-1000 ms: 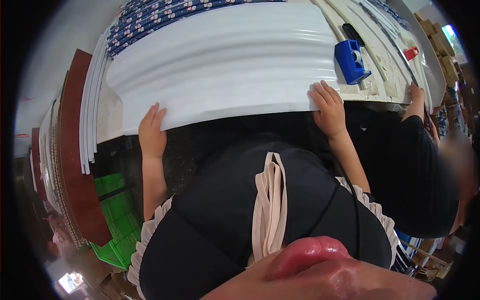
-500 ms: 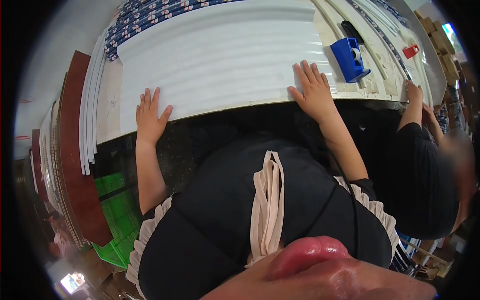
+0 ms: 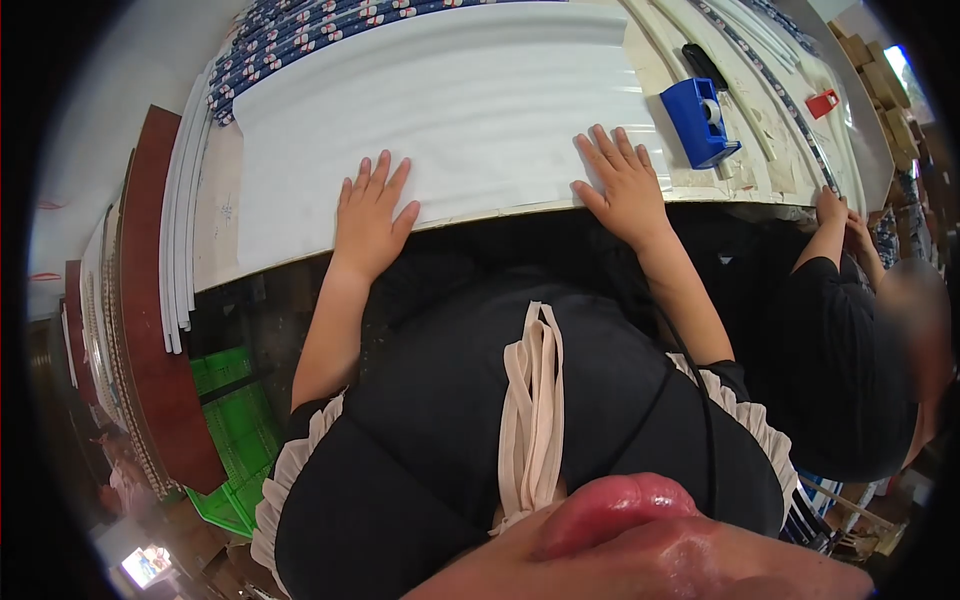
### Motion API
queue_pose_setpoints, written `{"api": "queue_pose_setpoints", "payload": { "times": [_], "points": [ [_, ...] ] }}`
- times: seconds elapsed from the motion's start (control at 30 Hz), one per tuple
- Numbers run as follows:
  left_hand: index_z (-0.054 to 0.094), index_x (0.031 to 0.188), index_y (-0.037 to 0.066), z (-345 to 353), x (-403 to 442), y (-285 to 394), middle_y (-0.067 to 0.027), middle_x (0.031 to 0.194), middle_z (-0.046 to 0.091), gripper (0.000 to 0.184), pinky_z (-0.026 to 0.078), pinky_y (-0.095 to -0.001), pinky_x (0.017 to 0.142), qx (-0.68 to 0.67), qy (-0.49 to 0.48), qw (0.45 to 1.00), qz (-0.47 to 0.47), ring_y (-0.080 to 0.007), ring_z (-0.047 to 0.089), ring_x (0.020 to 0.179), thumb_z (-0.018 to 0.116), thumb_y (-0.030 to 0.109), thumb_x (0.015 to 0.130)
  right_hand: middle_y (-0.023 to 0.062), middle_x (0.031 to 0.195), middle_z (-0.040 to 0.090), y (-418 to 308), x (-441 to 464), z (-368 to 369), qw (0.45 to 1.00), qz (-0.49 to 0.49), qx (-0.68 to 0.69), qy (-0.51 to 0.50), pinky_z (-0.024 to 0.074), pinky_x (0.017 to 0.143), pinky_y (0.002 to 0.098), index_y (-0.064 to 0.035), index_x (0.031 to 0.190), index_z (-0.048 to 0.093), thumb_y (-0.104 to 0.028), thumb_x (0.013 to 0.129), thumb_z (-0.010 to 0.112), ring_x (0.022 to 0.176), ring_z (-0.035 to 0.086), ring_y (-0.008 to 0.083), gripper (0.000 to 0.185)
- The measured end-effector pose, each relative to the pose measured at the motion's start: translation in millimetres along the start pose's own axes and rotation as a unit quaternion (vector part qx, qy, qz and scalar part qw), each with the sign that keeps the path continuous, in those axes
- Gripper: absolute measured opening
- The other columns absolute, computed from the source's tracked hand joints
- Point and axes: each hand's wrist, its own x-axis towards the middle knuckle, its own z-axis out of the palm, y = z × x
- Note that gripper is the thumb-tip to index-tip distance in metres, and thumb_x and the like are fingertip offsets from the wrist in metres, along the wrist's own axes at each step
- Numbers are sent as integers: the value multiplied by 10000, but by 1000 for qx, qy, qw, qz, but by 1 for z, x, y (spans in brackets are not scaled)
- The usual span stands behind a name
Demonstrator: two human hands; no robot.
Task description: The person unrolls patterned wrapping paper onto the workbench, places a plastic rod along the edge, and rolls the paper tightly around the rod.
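Head view: white sheet (image 3: pixel 470 110) spread over the table (image 3: pixel 216 215), near edge along the table's front edge; far edge beside blue patterned rolls (image 3: pixel 310 40)
Left hand: palm down (image 3: pixel 370 220) at the sheet's near edge, fingers spread; sheet beneath the fingers, grasping nothing
Right hand: palm down (image 3: pixel 627 193) near the sheet's right end, fingers spread and thumb out; also grasping nothing, well apart from the left hand
Sheet vs. hands: under the fingers of both, bare between them; extends beyond the fingertips toward the rolls
Blue tape dispenser: just beyond the sheet's right end (image 3: pixel 692 122); black object (image 3: pixel 705 66) beside it
Patterned strip: farther right (image 3: pixel 765 78); co-worker's hand (image 3: pixel 830 206) at its near end
Green crate: low, left of the person (image 3: pixel 236 430)
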Motion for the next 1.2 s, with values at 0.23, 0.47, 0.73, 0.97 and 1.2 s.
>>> {"api": "queue_pose_setpoints", "payload": {
  "times": [0.23, 0.47, 0.73, 0.97, 1.2],
  "points": [
    [434, 1587, 169, -9, -36, -84, -218, 1650, 363, 677, 273, -598, 1210, 80, -49, 988, -120, -460, 329, 1518, 584, 496, 1014, 189, 1630, 407, 19, -11, -2, 997, 64, -6, 34, 248, 1246, 542, -87, 1552, 461, -617, 938, 612, 1528, 333, 407, 826],
    [390, 1610, 151, -35, -66, -153, -219, 1675, 312, 714, 218, -602, 1233, 63, -68, 983, -158, -428, 279, 1550, 565, 516, 1022, 224, 1601, 436, 38, -18, 7, 990, 112, -53, 69, 261, 1230, 570, -24, 1538, 458, -627, 926, 622, 1506, 368, 422, 875],
    [555, 1504, 117, -76, -12, -30, -210, 1635, 391, 573, 262, -548, 1231, 30, 215, 975, -41, -414, 330, 1529, 622, 416, 1020, 228, 1607, 426, 38, -19, 10, 990, 108, -61, 71, 244, 1235, 570, -15, 1549, 440, -618, 941, 602, 1514, 357, 415, 871],
    [447, 1582, 165, 5, -8, -12, -185, 1639, 394, 615, 276, -610, 1208, 80, -39, 996, -26, -440, 352, 1508, 561, 423, 1035, 233, 1650, 351, 21, -19, -3, 977, 180, -109, 33, 124, 1272, 555, -15, 1554, 433, -572, 959, 594, 1586, 197, 393, 830],
    [443, 1586, 174, 5, -6, -15, -186, 1654, 372, 602, 260, -610, 1215, 44, -48, 998, -26, -438, 333, 1520, 541, 424, 1047, 196, 1610, 426, -15, -15, 2, 996, -21, 85, 32, 229, 1251, 545, -26, 1531, 452, -425, 1013, 571, 1537, 323, 380, 665]
  ]
}}
